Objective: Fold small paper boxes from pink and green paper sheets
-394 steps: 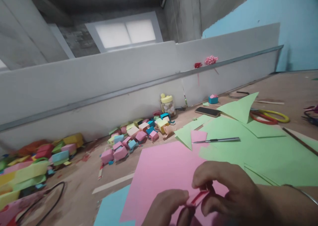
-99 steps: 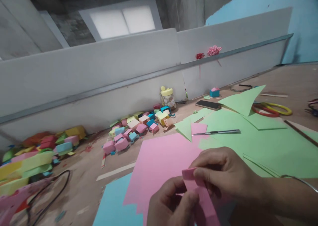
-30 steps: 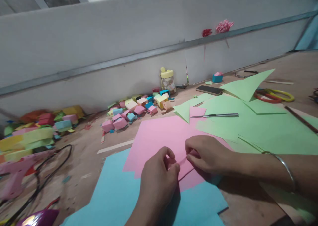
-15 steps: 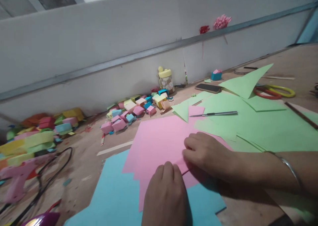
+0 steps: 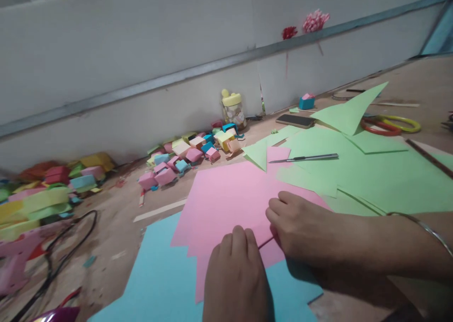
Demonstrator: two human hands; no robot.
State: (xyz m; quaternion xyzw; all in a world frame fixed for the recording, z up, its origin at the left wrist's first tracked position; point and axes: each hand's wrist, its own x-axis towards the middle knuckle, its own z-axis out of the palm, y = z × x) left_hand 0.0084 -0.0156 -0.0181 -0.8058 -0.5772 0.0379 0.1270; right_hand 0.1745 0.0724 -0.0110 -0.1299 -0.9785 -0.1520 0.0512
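Sheets of pink paper (image 5: 226, 194) lie in a loose stack over blue paper (image 5: 152, 260) in front of me. My left hand (image 5: 236, 275) is closed, fingers curled over the near part of the pink paper. To its right, my right hand (image 5: 297, 223) also grips the pink paper with bent fingers. A dark line, like a raised or folded paper edge, runs between the two hands. The fingertips of both hands are partly hidden. Beyond my right hand, a slim craft knife (image 5: 304, 158) rests on green paper (image 5: 371, 180).
Small folded paper boxes (image 5: 184, 152) are heaped by the wall, with more paper pieces (image 5: 53, 194) at left. A pink glue gun (image 5: 17, 260) and its cable lie left. A lidded jar (image 5: 233, 110), a phone (image 5: 295, 120) and scissors (image 5: 389, 125) stand or lie farther back.
My right hand has shifted slightly right along the pink paper, showing more of the dark edge between my hands. My left hand stays nearly in place. The view has tilted down a little.
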